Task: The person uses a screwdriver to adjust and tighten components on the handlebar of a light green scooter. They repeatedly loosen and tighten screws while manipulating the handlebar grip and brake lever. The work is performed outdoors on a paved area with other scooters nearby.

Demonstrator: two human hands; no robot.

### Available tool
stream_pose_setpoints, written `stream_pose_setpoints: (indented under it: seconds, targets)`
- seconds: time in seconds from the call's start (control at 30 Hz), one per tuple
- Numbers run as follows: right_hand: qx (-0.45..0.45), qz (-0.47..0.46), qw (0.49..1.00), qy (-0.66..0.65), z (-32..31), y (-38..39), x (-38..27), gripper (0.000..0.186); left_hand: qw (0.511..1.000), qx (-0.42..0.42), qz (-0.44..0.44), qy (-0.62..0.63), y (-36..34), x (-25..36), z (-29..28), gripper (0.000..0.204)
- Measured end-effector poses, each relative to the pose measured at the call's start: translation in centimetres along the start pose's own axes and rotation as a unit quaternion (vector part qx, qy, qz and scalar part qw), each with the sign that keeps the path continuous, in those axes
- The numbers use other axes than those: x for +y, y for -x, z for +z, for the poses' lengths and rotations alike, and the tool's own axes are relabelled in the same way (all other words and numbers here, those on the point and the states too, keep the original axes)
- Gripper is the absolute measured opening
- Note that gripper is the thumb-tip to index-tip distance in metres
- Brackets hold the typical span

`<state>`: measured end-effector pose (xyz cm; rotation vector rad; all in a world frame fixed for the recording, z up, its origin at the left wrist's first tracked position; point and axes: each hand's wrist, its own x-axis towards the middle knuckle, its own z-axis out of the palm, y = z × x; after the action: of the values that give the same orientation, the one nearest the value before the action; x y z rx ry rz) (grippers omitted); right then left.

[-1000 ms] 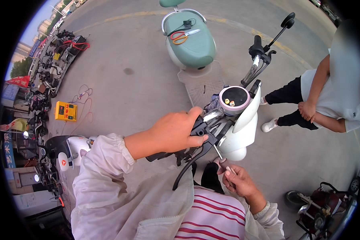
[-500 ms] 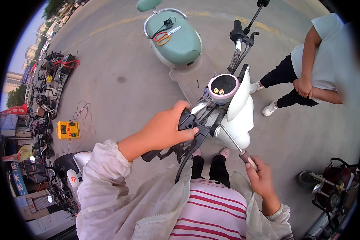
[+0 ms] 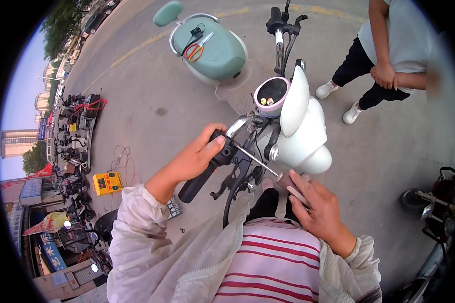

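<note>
My left hand (image 3: 193, 157) is wrapped around the black switch housing (image 3: 224, 153) on the scooter's left handlebar, its thumb lying along the top. The black rubber grip (image 3: 197, 185) sticks out below that hand. In my right hand (image 3: 321, 206) is a screwdriver (image 3: 260, 162) with a brownish handle. Its metal shaft slants up to the left, and the tip meets the housing near my left thumb; the exact contact point is too small to make out. Just beyond are the round pink-rimmed dashboard (image 3: 273, 96) and the white front shell (image 3: 303, 136).
Orange-handled scissors (image 3: 194, 50) and a small black cabled part (image 3: 197, 32) lie on the green seat (image 3: 222, 55). A person (image 3: 384, 65) stands at the right. On the ground at left is a yellow box (image 3: 107, 183) with wires; parked scooters (image 3: 78, 141) line that side.
The screwdriver has moved up and left, from in front of the white shell to the switch housing. My left hand has shifted its hold, and the thumb now lies on top. My view has turned slightly.
</note>
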<state>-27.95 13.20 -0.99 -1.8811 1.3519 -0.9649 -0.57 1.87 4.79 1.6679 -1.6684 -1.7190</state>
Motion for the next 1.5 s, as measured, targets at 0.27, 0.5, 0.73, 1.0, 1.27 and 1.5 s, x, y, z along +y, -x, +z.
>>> stream_pose_setpoints:
  seconds: [0.27, 0.5, 0.73, 1.0, 1.27, 1.5]
  targets:
    - [0.026, -0.046, 0.997, 0.063, 0.8, -0.2, 0.6, 0.054, 0.996, 0.031, -0.001, -0.082, 0.0, 0.5, 0.4, 0.067]
    - [-0.266, 0.421, 0.632, -0.594, -1.9, -2.3, 2.3, 0.033, 0.995, 0.017, 0.031, -0.098, -0.1, -0.5, -0.1, 0.056]
    - [-0.167, 0.247, 0.885, -0.358, -0.9, -1.7, 0.4, 0.034, 0.989, 0.011, 0.040, -0.143, -0.3, -0.3, -0.2, 0.054]
    - [-0.312, 0.446, 0.633, -0.550, -3.1, -3.7, 1.1, 0.039, 0.986, -0.009, 0.034, -0.164, 0.1, 0.2, -0.5, 0.054]
    - [-0.273, 0.449, 0.739, -0.421, -2.6, -3.6, -0.8, 0.039, 0.987, -0.008, 0.080, -0.140, -0.3, -0.3, -0.5, 0.055]
    - [-0.316, 0.422, 0.738, -0.422, -2.7, -3.7, 0.3, 0.049, 0.985, -0.018, 0.084, -0.149, -0.5, -0.5, -0.6, 0.056]
